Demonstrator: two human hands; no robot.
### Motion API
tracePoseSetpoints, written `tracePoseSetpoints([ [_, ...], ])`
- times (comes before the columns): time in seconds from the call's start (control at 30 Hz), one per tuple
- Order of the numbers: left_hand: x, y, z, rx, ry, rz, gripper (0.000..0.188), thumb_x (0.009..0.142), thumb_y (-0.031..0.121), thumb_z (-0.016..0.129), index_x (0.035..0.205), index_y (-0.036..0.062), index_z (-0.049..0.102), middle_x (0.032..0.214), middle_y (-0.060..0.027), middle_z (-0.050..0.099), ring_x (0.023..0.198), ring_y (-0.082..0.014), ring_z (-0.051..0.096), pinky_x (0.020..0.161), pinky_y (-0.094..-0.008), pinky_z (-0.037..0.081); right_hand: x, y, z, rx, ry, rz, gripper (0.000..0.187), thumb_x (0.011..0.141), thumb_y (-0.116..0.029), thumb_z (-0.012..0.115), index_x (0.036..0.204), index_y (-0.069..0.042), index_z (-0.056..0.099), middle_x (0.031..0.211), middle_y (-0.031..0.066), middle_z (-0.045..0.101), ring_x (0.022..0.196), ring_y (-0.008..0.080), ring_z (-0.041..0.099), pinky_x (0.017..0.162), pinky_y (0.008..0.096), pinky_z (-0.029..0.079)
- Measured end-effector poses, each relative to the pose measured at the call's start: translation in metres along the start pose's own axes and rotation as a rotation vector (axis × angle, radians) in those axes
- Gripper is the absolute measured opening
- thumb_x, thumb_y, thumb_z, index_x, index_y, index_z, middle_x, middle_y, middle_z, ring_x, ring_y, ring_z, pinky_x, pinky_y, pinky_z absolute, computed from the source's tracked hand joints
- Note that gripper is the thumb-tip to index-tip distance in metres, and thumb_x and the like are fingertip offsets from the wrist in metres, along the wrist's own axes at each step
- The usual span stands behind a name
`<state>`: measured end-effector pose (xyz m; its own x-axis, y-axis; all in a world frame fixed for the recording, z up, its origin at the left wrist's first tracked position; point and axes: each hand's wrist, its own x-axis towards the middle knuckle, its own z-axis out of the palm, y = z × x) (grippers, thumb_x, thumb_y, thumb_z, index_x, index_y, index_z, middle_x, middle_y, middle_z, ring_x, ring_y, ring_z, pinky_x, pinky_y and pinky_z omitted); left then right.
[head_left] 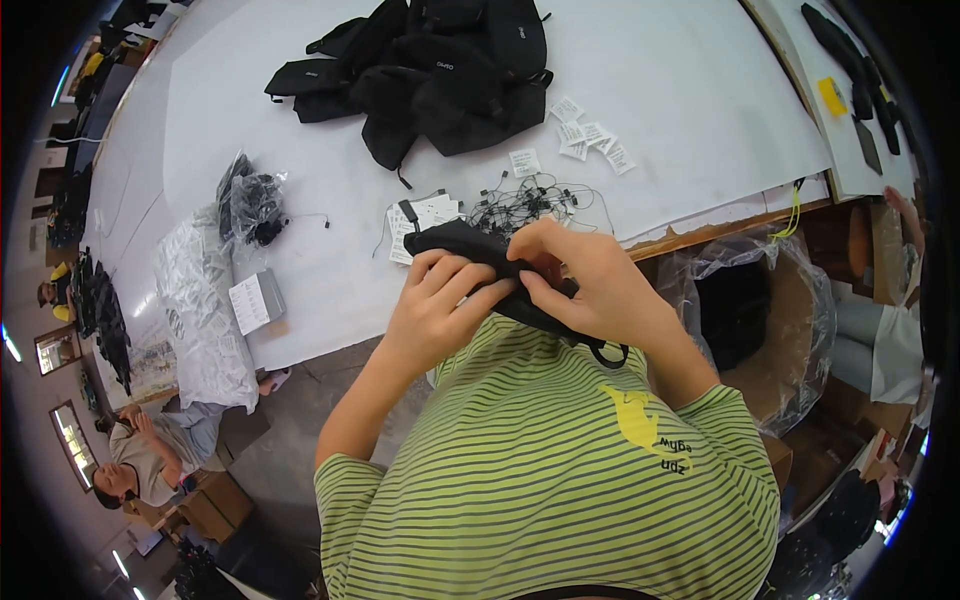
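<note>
Curling my left hand [430, 310] snugly around the small black fabric pouch [463, 240] by the broad white table [335, 300], I'd keep its cloth taut for my right hand [592, 275], thumb and forefinger pinching it (exact spot hidden).

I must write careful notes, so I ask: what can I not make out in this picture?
All in the head view:
Pouch: partly hidden by left hand and right hand.
Bags: pile cut off by the upper edge.
White squares: print too small to read.
Cables: tangled, too thin to count.
Box: contents too dark to identify.
</note>
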<state>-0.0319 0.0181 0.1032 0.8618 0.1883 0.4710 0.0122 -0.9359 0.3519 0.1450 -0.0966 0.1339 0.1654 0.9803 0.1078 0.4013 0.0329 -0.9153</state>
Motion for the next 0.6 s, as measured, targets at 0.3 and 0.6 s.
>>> tracePoseSetpoints([
  [0.3, -0.001, 0.003, 0.003, -0.084, -0.087, -0.051, 0.029, 0.063, 0.001, 0.065, 0.092, 0.0059, 0.064, 0.088, -0.004, 0.062, 0.082, -0.0207, 0.06, 0.076, -0.0346, 0.043, 0.002, 0.005, 0.002, 0.01, -0.065, -0.055, 0.018, 0.083, -0.007, 0.062, 0.099, -0.006, 0.056, 0.073, 0.0092, 0.061, 0.064, 0.0236, 0.062, 0.06, 0.0323, 0.048],
  [0.6, 0.0, 0.001, 0.005, -0.108, -0.094, 0.084, 0.028, 0.064, 0.0, 0.065, 0.091, 0.0047, 0.062, 0.086, -0.007, 0.062, 0.076, -0.0236, 0.059, 0.07, -0.0365, 0.043, -0.003, 0.012, 0.001, 0.091, -0.125, 0.019, 0.017, 0.084, -0.007, 0.06, 0.1, -0.006, 0.054, 0.08, 0.0097, 0.062, 0.07, 0.0262, 0.062, 0.064, 0.0349, 0.049],
])
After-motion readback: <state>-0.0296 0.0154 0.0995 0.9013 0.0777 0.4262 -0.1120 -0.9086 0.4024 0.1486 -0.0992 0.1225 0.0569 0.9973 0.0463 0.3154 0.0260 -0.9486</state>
